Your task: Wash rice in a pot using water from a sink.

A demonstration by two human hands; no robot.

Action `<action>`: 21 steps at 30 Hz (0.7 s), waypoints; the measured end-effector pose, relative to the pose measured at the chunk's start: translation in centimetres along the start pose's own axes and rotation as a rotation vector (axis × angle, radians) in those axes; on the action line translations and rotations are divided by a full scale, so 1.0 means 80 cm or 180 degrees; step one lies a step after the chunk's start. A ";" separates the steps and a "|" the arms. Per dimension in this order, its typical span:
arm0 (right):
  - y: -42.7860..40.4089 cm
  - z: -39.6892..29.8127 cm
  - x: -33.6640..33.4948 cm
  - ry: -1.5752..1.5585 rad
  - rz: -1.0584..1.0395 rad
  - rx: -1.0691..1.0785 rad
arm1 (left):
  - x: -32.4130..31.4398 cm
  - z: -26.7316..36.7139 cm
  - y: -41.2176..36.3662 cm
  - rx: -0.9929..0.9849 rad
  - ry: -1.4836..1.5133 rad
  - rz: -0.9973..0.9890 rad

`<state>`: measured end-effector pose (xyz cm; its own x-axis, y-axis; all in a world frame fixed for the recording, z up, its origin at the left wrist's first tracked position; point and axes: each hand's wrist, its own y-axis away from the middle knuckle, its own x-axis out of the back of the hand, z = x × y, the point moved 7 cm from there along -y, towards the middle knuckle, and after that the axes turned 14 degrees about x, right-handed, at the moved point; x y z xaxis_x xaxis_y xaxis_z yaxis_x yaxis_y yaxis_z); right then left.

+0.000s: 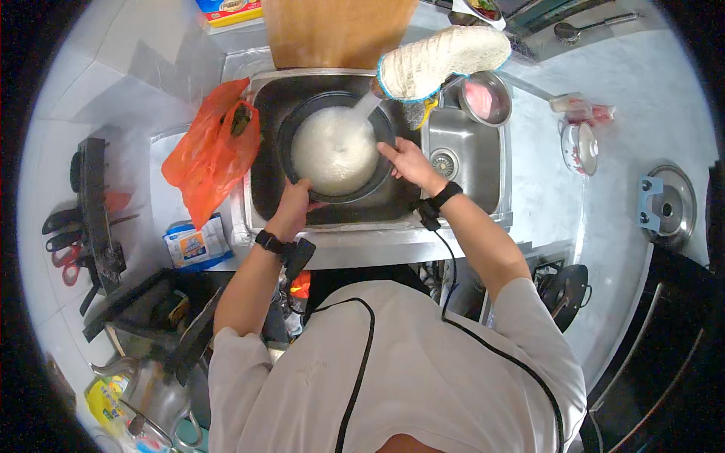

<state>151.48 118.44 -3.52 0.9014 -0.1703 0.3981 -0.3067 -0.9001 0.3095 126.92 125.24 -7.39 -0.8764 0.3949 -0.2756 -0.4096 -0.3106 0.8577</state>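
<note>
A dark round pot (368,189) stands in the larger basin of a steel sink (263,198). Cloudy whitish water (333,150) fills much of it; whatever lies under the surface is hidden. My left hand (294,204) grips the near-left rim, thumb over the edge. On the right side, my right hand (412,164) has the rim between thumb and fingers. Water streams (367,105) into the pot from the tap's end, and a cream cloth cover with blue trim (444,59) hides most of the tap.
An orange plastic bag (212,150) overhangs the sink's left edge, above a packet of wipes (198,242). Right of the pot are a smaller basin (467,181) and a steel bowl (504,102) holding something pink. A wooden board (340,34) stands behind. Knives and scissors (67,263) hang left.
</note>
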 end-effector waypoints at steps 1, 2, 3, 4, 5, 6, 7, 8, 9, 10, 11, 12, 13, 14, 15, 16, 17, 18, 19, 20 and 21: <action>0.003 -0.002 0.000 -0.0136 -0.0175 -0.0127 | -0.003 -0.002 -0.001 -0.0005 0.0074 -0.0076; 0.006 -0.003 0.005 -0.0125 -0.0182 -0.0134 | -0.007 -0.004 -0.002 -0.0008 0.0153 -0.0148; 0.009 -0.005 0.017 -0.0020 -0.0057 -0.0057 | -0.013 -0.004 0.000 -0.0007 0.0161 -0.0151; 0.010 -0.008 0.029 0.0083 0.0059 0.0025 | -0.019 -0.001 0.004 -0.0059 0.0091 -0.0018; 0.010 -0.011 0.041 0.0087 0.0042 0.0027 | -0.021 0.002 0.008 -0.0109 0.0022 0.0120; 0.008 -0.040 0.075 0.1228 0.0501 0.0742 | -0.025 0.007 0.011 -0.0104 0.0026 0.0125; 0.011 -0.073 0.093 0.2358 0.0945 0.1468 | -0.031 0.009 0.013 -0.0027 -0.0031 -0.0033; 0.005 -0.081 0.101 0.2346 0.0922 0.1476 | -0.037 0.008 0.016 0.0050 -0.0088 -0.0189; 0.002 -0.104 0.110 0.2822 0.1077 0.1893 | -0.042 0.010 0.018 0.0050 -0.0090 -0.0184; 0.000 -0.119 0.111 0.3291 0.1229 0.2313 | -0.041 0.012 0.021 -0.0035 -0.0051 -0.0010; -0.010 -0.117 0.113 0.3280 0.1227 0.2314 | -0.039 0.013 0.023 -0.0121 -0.0013 0.0166; -0.023 -0.113 0.111 0.3534 0.1054 0.2254 | -0.035 0.011 0.018 -0.0120 -0.0014 0.0177; -0.034 -0.107 0.108 0.3784 0.0877 0.2192 | -0.033 0.006 0.009 -0.0103 -0.0008 0.0092; -0.043 -0.102 0.109 0.3773 0.0876 0.2196 | -0.031 0.002 0.002 -0.0086 -0.0001 0.0007; -0.053 -0.088 0.108 0.3924 0.0671 0.2033 | -0.036 0.005 0.007 -0.0076 -0.0010 0.0008; -0.062 -0.075 0.108 0.4071 0.0466 0.1865 | -0.040 0.011 0.014 -0.0144 -0.0020 0.0140; -0.068 -0.067 0.113 0.4069 0.0468 0.1849 | -0.041 0.015 0.019 -0.0212 -0.0032 0.0268; -0.073 -0.068 0.109 0.4285 0.0289 0.1887 | -0.039 0.014 0.019 -0.0209 -0.0021 0.0282; -0.075 -0.068 0.104 0.4502 0.0109 0.1921 | -0.039 0.014 0.020 -0.0207 -0.0012 0.0225; -0.071 -0.069 0.108 0.4499 0.0101 0.1927 | -0.039 0.014 0.020 -0.0206 -0.0003 0.0164; -0.058 -0.089 0.107 0.4735 -0.0111 0.1928 | -0.038 0.014 0.022 -0.0204 0.0008 0.0165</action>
<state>158.47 124.06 4.63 -0.2891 0.0494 0.9560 0.1929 -0.9752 0.1088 129.17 124.47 -4.53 -0.8975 0.3747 -0.2325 -0.3789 -0.3855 0.8413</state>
